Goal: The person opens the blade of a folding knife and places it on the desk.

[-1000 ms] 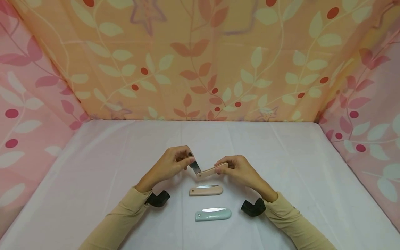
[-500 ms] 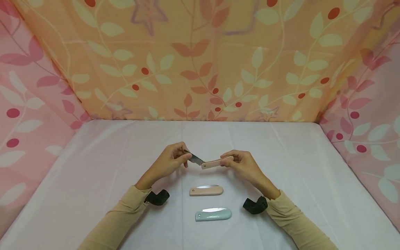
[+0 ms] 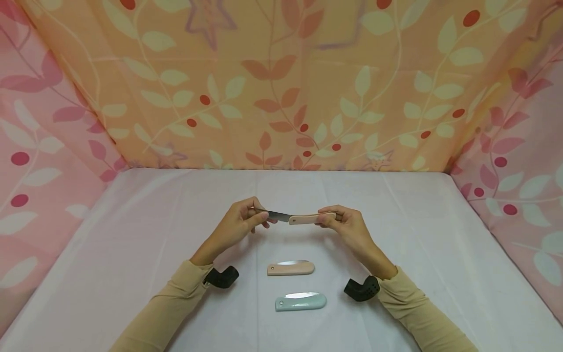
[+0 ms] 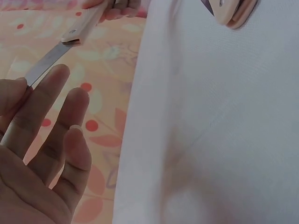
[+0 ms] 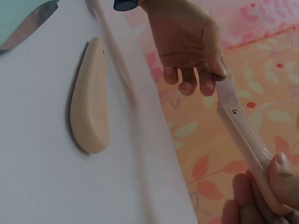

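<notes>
Just below the centre of the head view, you hold an unfolded pink knife (image 3: 303, 219), its blade (image 3: 279, 216) nearly in line with the handle. Your left hand (image 3: 237, 222) pinches the blade's end between thumb and finger, other fingers apart; your right hand (image 3: 347, 225) clamps thumb and fingers on the handle's end. At lower centre, a folded pink knife (image 3: 291, 268) lies above a mint-green knife (image 3: 301, 303) on the white table (image 3: 110, 274).

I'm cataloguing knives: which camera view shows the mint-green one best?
The head view: the mint-green knife shows whole there, with nothing covering it. The right wrist view catches only part, cut off at the top-left corner; the left wrist view misses it.
</notes>
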Available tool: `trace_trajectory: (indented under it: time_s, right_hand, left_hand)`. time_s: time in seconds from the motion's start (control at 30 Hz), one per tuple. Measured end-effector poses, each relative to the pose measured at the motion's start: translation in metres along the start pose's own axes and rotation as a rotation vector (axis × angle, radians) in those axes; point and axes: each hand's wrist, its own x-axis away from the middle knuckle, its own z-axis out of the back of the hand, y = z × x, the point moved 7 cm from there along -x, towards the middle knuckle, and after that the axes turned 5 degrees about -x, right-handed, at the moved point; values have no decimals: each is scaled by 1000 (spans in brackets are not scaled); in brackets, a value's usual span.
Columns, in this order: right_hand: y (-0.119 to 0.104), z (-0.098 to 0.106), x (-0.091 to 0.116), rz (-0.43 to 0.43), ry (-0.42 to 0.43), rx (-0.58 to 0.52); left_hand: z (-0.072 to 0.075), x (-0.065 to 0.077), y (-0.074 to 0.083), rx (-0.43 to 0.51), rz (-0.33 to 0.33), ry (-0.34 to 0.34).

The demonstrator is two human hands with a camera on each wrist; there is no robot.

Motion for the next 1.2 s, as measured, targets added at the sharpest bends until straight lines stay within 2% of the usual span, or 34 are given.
trace_trajectory:
  time_s: [0.33,0.7,0.93,1.2]
  right_hand:
    - [3,6,-1,-31,60,-76]
    - [6,6,-3,-76,65,-20]
    - [7,8,-5,-83,21,91]
    - [4,6,-2,33,-12,299]
  left_hand:
    - [-6,-1,-6,4,35,-12]
    - [-3,1,-17,-65,105,19]
    - [0,1,-19,-78,127,47]
    - [0,-1,-21,-80,137,72]
